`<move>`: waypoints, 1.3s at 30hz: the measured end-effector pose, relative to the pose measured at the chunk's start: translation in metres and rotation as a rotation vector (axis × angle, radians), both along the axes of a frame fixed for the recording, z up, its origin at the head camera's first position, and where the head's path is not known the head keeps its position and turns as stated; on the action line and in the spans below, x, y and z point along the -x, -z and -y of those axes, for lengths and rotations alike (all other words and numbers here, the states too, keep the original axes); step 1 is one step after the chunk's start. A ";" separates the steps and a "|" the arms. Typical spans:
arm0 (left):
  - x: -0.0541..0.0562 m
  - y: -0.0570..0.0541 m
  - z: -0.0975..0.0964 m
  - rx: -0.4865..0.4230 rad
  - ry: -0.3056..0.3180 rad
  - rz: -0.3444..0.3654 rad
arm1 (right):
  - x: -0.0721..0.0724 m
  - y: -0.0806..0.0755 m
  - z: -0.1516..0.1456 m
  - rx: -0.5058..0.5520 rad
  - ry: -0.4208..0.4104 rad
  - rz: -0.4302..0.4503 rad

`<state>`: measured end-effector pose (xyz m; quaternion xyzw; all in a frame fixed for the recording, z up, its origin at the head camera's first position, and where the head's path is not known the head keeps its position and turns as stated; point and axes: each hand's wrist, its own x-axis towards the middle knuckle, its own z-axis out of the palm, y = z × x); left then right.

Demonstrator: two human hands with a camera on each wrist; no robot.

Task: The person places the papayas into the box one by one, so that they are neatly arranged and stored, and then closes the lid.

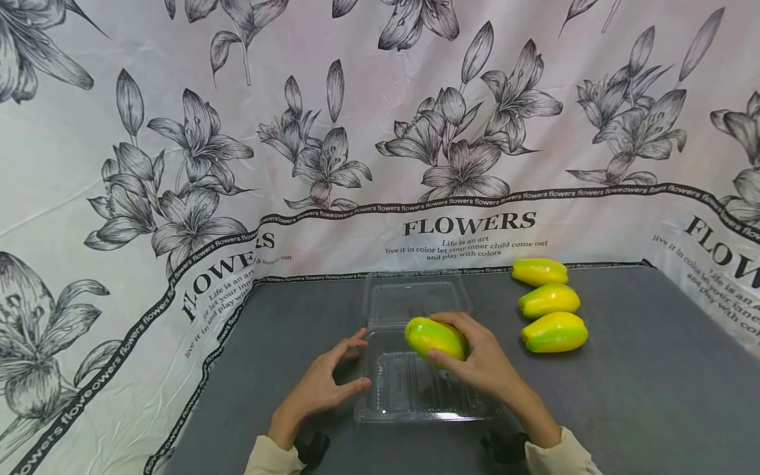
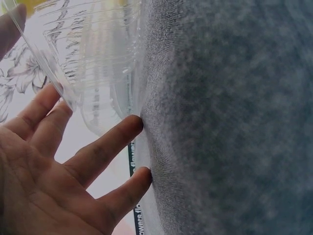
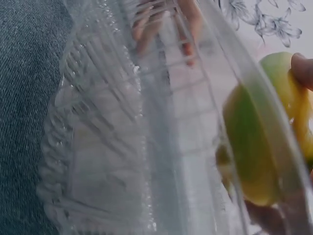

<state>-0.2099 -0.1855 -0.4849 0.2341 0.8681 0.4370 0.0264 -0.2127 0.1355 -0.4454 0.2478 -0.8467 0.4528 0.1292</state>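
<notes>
My right hand (image 1: 475, 353) grips a yellow-green papaya (image 1: 435, 338) by its right side, thumb in front and fingers behind. The papaya is above a clear plastic clamshell box (image 1: 427, 417) that lies with its lid (image 1: 415, 300) folded back. In the right wrist view the papaya (image 3: 254, 142) shows partly through the clear box wall. My left hand (image 1: 325, 379), its fingers spread, is at the box's left edge. The left wrist view shows the fingertips of that hand (image 2: 58, 161) against the box rim and the grey surface.
Three more papayas (image 1: 555, 332) lie in a column on the grey tabletop (image 1: 629, 369), to the right of the box. A white cloth with printed flowers (image 1: 463, 165) hangs behind the table and along its sides.
</notes>
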 end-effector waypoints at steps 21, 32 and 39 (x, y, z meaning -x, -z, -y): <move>-0.001 -0.001 -0.003 0.001 -0.010 0.013 | 0.006 0.007 0.019 -0.025 0.004 -0.015; 0.002 -0.003 -0.005 0.007 -0.015 -0.001 | 0.005 0.003 0.036 -0.001 -0.024 0.024; 0.002 -0.001 -0.003 0.004 -0.018 0.010 | 0.007 0.003 0.046 -0.010 -0.033 0.049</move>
